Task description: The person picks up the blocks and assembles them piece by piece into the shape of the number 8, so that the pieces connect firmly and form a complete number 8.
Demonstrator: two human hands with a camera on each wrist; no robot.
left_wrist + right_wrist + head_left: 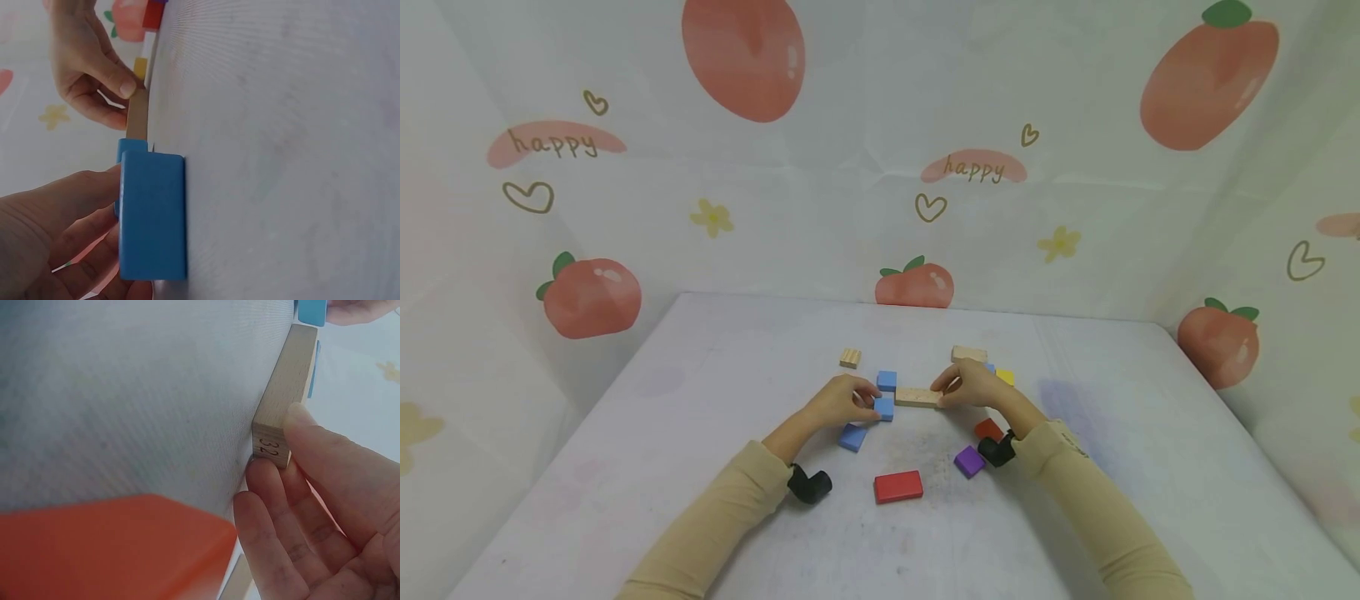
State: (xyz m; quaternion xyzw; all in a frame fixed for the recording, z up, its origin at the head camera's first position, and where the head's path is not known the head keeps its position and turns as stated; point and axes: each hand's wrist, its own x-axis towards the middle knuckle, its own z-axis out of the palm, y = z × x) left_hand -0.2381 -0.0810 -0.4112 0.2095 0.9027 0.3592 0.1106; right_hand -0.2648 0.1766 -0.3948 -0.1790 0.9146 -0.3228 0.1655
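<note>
Pale worktop [760, 358] being occupied by scattered blocks. Pinch grips being made by right hand [973, 385] and left hand [842, 400]. Long wooden block [916, 397], mid-worktop, being pinched at right end by right hand. Long red block [898, 487] being seen nearer person, apart from both hands. Blue block [885, 409], just beside wooden block's left end, being pinched by left hand.

Blue blocks [887, 381]: four, one mostly hidden. Wooden blocks [917, 398]: three, two nearest far edge of table [737, 358]. Reddish blocks [898, 487]: two. Yellow block [1005, 377]: one. Purple block [969, 462]: one. Hands [838, 400]: two. Black wrist-worn devices [810, 487]: two.
</note>
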